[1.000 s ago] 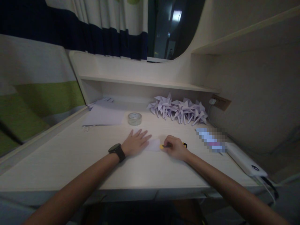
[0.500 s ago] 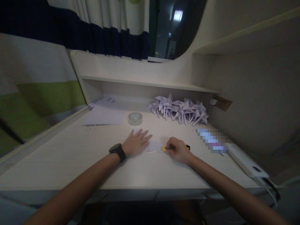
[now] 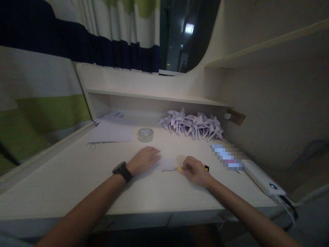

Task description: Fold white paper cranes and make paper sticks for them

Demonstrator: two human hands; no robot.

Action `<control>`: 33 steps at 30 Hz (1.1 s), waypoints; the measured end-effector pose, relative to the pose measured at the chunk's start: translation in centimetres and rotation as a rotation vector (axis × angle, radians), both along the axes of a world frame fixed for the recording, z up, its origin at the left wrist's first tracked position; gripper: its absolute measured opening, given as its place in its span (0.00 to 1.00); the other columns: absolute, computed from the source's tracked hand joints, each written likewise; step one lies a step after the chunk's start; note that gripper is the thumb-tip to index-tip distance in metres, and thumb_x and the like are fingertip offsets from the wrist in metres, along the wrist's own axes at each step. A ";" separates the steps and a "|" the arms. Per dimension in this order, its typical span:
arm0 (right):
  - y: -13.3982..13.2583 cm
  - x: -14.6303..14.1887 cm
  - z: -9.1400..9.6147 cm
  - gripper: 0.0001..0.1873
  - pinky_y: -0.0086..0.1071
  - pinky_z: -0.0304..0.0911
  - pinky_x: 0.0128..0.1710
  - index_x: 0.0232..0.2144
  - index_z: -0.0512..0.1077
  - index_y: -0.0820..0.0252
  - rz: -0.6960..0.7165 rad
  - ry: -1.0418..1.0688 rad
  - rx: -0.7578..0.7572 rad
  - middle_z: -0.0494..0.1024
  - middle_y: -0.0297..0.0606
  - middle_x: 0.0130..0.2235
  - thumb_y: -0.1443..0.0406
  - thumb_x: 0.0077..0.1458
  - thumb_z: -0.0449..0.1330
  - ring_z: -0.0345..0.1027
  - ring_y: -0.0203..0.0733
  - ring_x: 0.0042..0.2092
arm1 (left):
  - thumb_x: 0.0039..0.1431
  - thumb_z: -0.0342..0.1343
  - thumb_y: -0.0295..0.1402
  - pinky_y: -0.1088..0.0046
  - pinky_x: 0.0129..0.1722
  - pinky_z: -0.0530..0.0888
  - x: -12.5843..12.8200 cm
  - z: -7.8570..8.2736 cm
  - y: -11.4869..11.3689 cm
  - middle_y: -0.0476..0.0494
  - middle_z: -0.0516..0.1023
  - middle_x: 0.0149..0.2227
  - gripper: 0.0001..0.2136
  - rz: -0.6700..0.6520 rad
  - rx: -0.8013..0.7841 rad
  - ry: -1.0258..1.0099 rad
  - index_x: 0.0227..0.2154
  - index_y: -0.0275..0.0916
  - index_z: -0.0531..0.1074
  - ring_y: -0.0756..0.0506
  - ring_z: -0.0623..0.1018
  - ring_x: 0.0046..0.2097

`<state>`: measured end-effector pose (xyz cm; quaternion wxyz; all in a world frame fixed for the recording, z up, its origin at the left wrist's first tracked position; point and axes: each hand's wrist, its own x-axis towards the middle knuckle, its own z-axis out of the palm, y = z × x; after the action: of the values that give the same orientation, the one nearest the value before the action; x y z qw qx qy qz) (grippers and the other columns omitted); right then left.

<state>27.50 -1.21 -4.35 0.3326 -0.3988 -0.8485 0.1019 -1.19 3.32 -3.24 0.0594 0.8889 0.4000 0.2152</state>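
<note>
My right hand [image 3: 196, 170] is closed around the yellow-and-black handle of a screwdriver [image 3: 170, 172], and its thin shaft points left along the desk. A small piece of white paper [image 3: 167, 164] lies just behind the shaft, between my hands and hard to see against the pale surface. To the left of it is my left hand [image 3: 145, 160], palm down, fingers stretched out and slightly blurred, holding nothing. A dark watch sits on that wrist. Behind my left hand, a roll of clear tape [image 3: 145, 135] lies on the desk.
A stack of white paper [image 3: 111, 129] lies at the back left, with small pale bits by its front edge. Several folded paper pinwheels [image 3: 192, 122] are heaped at the back right. A phone [image 3: 226, 157] and a white power bank [image 3: 263, 176] with cables line the right side.
My left hand has pulled back to the left, off the paper, and its fingers are less spread. The right hand keeps its hold on the screwdriver. The view has tilted slightly upward.
</note>
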 end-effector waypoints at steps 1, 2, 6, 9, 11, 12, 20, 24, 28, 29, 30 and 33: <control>0.0 0.0 0.0 0.07 0.30 0.56 0.32 0.27 0.65 0.59 -0.005 0.001 0.006 0.69 0.35 0.30 0.69 0.48 0.62 0.62 0.38 0.32 | 0.65 0.41 0.47 0.63 0.52 0.64 -0.2 0.4 0.1 0.36 0.74 0.49 0.23 -0.006 -0.006 -0.012 0.51 0.35 0.70 0.40 0.71 0.51; 0.0 0.0 -0.1 0.07 0.30 0.56 0.32 0.27 0.65 0.59 -0.009 -0.001 0.010 0.69 0.35 0.30 0.69 0.48 0.61 0.62 0.38 0.32 | 0.63 0.44 0.49 0.64 0.50 0.65 -0.5 0.7 0.2 0.36 0.75 0.47 0.24 -0.007 -0.014 -0.011 0.49 0.36 0.71 0.40 0.72 0.49; 0.1 0.0 -0.2 0.06 0.31 0.56 0.32 0.27 0.65 0.58 -0.029 -0.019 0.010 0.69 0.36 0.30 0.69 0.48 0.61 0.62 0.39 0.32 | 0.48 0.57 0.57 0.64 0.47 0.65 -1.6 1.0 0.9 0.36 0.75 0.46 0.32 -0.033 -0.066 0.076 0.50 0.37 0.71 0.37 0.73 0.47; 0.2 0.1 -0.3 0.06 0.31 0.56 0.32 0.27 0.65 0.58 -0.034 -0.022 0.012 0.69 0.36 0.30 0.69 0.48 0.61 0.63 0.39 0.33 | 0.39 0.63 0.57 0.66 0.42 0.66 -1.9 0.6 1.3 0.38 0.75 0.43 0.35 -0.030 -0.128 0.094 0.47 0.38 0.73 0.38 0.74 0.43; 0.2 0.1 -0.3 0.06 0.31 0.56 0.32 0.27 0.65 0.58 -0.031 -0.026 0.013 0.70 0.36 0.30 0.69 0.48 0.61 0.63 0.39 0.32 | 0.35 0.65 0.56 0.69 0.37 0.66 -1.9 0.4 1.5 0.40 0.75 0.39 0.34 0.003 -0.182 0.084 0.45 0.40 0.74 0.39 0.74 0.39; 0.3 0.2 -0.3 0.06 0.31 0.56 0.32 0.27 0.65 0.58 -0.028 -0.030 0.014 0.70 0.36 0.30 0.69 0.48 0.61 0.63 0.40 0.32 | 0.34 0.66 0.56 0.69 0.35 0.65 -1.8 0.3 1.6 0.41 0.75 0.38 0.34 0.020 -0.200 0.083 0.43 0.40 0.74 0.40 0.74 0.37; 0.3 0.3 -0.4 0.06 0.31 0.56 0.32 0.28 0.66 0.58 -0.046 -0.074 0.057 0.70 0.36 0.30 0.68 0.48 0.61 0.62 0.40 0.32 | 0.37 0.68 0.46 0.73 0.33 0.63 -1.5 1.2 1.3 0.45 0.73 0.34 0.22 -0.039 -0.262 -0.051 0.33 0.37 0.72 0.44 0.72 0.35; 0.0 0.2 -0.1 0.05 0.31 0.56 0.31 0.28 0.66 0.58 -0.070 -0.102 0.068 0.71 0.36 0.29 0.67 0.49 0.61 0.62 0.39 0.31 | 0.46 0.63 0.39 0.73 0.32 0.64 -1.3 2.0 0.7 0.47 0.74 0.31 0.13 -0.115 -0.350 -0.195 0.31 0.37 0.71 0.46 0.72 0.33; -0.1 0.2 0.0 0.05 0.31 0.56 0.31 0.28 0.66 0.59 -0.085 -0.128 0.079 0.71 0.37 0.29 0.66 0.50 0.61 0.63 0.40 0.31 | 0.49 0.60 0.39 0.73 0.31 0.65 -1.1 2.6 0.4 0.45 0.76 0.30 0.11 -0.122 -0.393 -0.266 0.30 0.36 0.73 0.45 0.73 0.32; -0.1 0.2 -0.1 0.05 0.31 0.56 0.31 0.28 0.67 0.58 -0.086 -0.129 0.087 0.71 0.37 0.29 0.65 0.51 0.60 0.63 0.40 0.31 | 0.50 0.60 0.40 0.73 0.31 0.65 -1.0 2.7 0.4 0.45 0.76 0.30 0.11 -0.124 -0.405 -0.282 0.30 0.35 0.74 0.45 0.73 0.32; -0.1 0.2 -0.1 0.05 0.31 0.57 0.31 0.29 0.67 0.58 -0.088 -0.127 0.094 0.71 0.37 0.29 0.65 0.51 0.60 0.64 0.40 0.31 | 0.50 0.60 0.40 0.73 0.31 0.65 -1.0 2.7 0.4 0.45 0.77 0.30 0.11 -0.130 -0.417 -0.297 0.30 0.35 0.75 0.45 0.73 0.32; 0.0 0.3 -0.2 0.05 0.31 0.57 0.31 0.30 0.66 0.58 -0.095 -0.122 0.099 0.71 0.37 0.30 0.65 0.52 0.60 0.64 0.40 0.31 | 0.51 0.59 0.39 0.73 0.31 0.66 -0.8 2.6 0.4 0.45 0.77 0.29 0.11 -0.148 -0.438 -0.335 0.29 0.35 0.75 0.47 0.73 0.31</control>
<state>27.76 -1.24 -4.52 0.3039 -0.4272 -0.8513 0.0196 -1.99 3.70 -0.67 0.3309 0.8337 0.3555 0.2627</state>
